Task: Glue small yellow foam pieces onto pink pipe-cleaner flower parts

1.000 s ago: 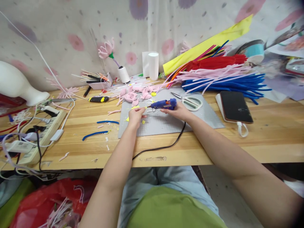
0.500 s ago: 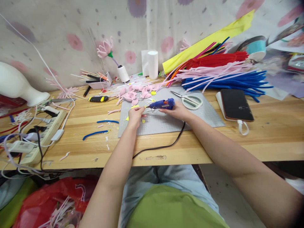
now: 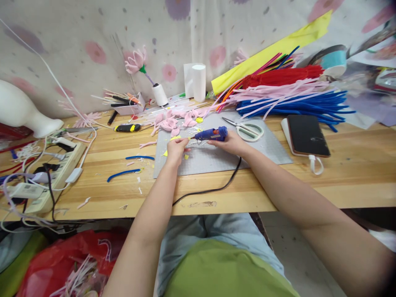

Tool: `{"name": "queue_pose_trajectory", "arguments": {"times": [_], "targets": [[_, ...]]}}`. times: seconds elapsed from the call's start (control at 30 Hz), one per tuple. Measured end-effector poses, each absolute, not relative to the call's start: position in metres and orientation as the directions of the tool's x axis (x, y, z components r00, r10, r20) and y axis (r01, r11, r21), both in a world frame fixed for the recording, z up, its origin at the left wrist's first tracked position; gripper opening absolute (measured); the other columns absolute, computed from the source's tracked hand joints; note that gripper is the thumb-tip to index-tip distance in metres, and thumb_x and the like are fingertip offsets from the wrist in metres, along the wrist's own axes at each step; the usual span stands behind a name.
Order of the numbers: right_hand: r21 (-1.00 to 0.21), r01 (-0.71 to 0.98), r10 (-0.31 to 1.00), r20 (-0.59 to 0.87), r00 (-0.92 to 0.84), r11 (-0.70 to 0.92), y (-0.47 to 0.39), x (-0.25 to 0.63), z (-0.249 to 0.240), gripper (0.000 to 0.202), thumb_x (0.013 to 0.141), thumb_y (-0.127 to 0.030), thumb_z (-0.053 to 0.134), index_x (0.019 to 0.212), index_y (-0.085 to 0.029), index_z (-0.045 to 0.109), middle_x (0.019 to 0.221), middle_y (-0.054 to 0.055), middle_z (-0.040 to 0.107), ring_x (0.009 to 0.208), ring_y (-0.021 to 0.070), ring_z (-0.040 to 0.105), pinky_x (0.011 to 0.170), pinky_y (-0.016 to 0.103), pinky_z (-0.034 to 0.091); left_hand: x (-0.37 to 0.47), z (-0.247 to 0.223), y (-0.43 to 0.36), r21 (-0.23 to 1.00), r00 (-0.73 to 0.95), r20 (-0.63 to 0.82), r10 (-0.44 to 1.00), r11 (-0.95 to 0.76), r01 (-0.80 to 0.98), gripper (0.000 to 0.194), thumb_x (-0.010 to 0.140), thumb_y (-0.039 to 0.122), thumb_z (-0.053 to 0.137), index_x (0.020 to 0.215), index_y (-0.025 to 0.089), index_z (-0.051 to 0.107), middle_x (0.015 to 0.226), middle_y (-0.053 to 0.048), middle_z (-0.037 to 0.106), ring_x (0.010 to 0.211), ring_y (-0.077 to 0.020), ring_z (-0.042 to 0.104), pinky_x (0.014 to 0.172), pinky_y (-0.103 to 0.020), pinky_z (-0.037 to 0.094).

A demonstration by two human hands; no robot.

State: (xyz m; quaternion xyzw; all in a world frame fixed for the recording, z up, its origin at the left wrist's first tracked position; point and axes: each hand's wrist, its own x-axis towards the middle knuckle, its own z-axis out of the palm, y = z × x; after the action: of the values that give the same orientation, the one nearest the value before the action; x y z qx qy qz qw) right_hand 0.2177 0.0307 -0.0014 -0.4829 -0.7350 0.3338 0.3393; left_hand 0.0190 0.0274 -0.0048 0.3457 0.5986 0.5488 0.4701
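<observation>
Over the gray mat (image 3: 204, 163), my right hand (image 3: 229, 143) grips the glue gun (image 3: 210, 134); beside its nozzle (image 3: 193, 137), I cannot tell what my left hand (image 3: 177, 149) holds.

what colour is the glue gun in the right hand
Dark blue; the glue gun shows in the head view.

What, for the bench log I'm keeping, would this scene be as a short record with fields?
Right grip: on a blue glue gun
Left grip: close to the nozzle; anything pinched is too small to tell
Gray mat: bears scissors, with pink petals at its far edge
Left of mat: two blue strips, black-and-yellow cutter
</observation>
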Motion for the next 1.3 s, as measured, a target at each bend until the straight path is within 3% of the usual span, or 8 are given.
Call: {"name": "queue_pose_trajectory", "arguments": {"times": [0.73, 1.3], "targets": [[-0.833, 0.451, 0.934, 0.199, -0.296, 0.320, 0.0320, 0.2193, -0.0010, 0.045, 0.069, -0.052, 0.064, 0.092, -0.013, 0.068, 0.080, 0.006, 0.067, 0.071, 0.0170, 0.058, 0.068, 0.029, 0.045, 0.0183, -0.0060, 0.0265, 0.981, -0.287, -0.184, 0.940, 0.156, -0.119, 0.012, 0.053, 0.019, 0.072, 0.056, 0.012, 0.063, 0.057, 0.001, 0.056, 0.048, -0.0061, 0.047, 0.044, -0.020, 0.045], [-0.824, 0.471, 0.934, 0.179, -0.308, 0.314, 0.0331, 0.2203, -0.0044, 0.045, 0.068, -0.055, 0.063, 0.089, -0.015, 0.068, 0.076, 0.004, 0.067, 0.069, 0.0168, 0.058, 0.065, 0.027, 0.045, 0.0198, -0.0027, 0.0256, 0.980, -0.301, -0.186, 0.935, 0.154, -0.127, 0.009, 0.058, 0.016, 0.069, 0.055, 0.011, 0.062, 0.057, 0.002, 0.055, 0.047, -0.0053, 0.045, 0.044, -0.021, 0.045]]}}
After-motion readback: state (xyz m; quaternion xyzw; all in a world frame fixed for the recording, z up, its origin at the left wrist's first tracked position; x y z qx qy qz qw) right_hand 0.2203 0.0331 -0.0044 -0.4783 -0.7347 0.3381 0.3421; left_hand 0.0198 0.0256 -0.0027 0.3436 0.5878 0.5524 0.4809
